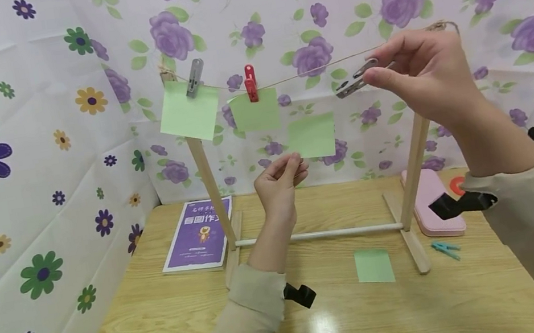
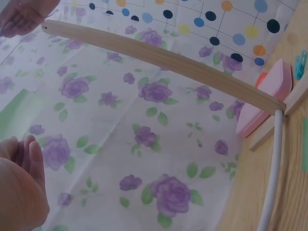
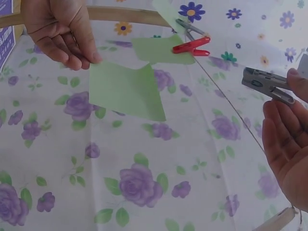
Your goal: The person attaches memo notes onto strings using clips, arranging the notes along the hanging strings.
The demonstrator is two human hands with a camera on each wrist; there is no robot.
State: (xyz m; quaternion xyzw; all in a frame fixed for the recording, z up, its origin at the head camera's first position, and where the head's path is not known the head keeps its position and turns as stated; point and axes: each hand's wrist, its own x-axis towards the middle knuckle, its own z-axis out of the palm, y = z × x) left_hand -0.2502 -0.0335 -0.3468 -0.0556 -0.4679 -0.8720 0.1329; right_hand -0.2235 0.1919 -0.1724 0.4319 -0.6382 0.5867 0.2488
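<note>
My left hand (image 1: 280, 184) pinches a green sticky note (image 1: 312, 136) by its lower left corner, just below the string (image 1: 315, 69). Between the thumb and fingers of my right hand (image 1: 432, 75) is a grey clothespin (image 1: 356, 79), its nose pointing left toward the note. In the right wrist view the clothespin (image 3: 267, 84) appears apart from the held note (image 3: 126, 91). To the left, another grey clothespin (image 1: 194, 78) fastens a green note (image 1: 189, 110) on the string, and a red clothespin (image 1: 250, 84) fastens a second note (image 1: 256, 111) beside it.
The string spans a wooden frame with a left post (image 1: 210, 186), a right post (image 1: 415, 170) and a white crossbar (image 1: 329, 234). On the table (image 1: 166, 325) lie a purple booklet (image 1: 198, 235), a loose green note (image 1: 374, 266), a teal clothespin (image 1: 446, 249) and a pink case (image 1: 433, 205).
</note>
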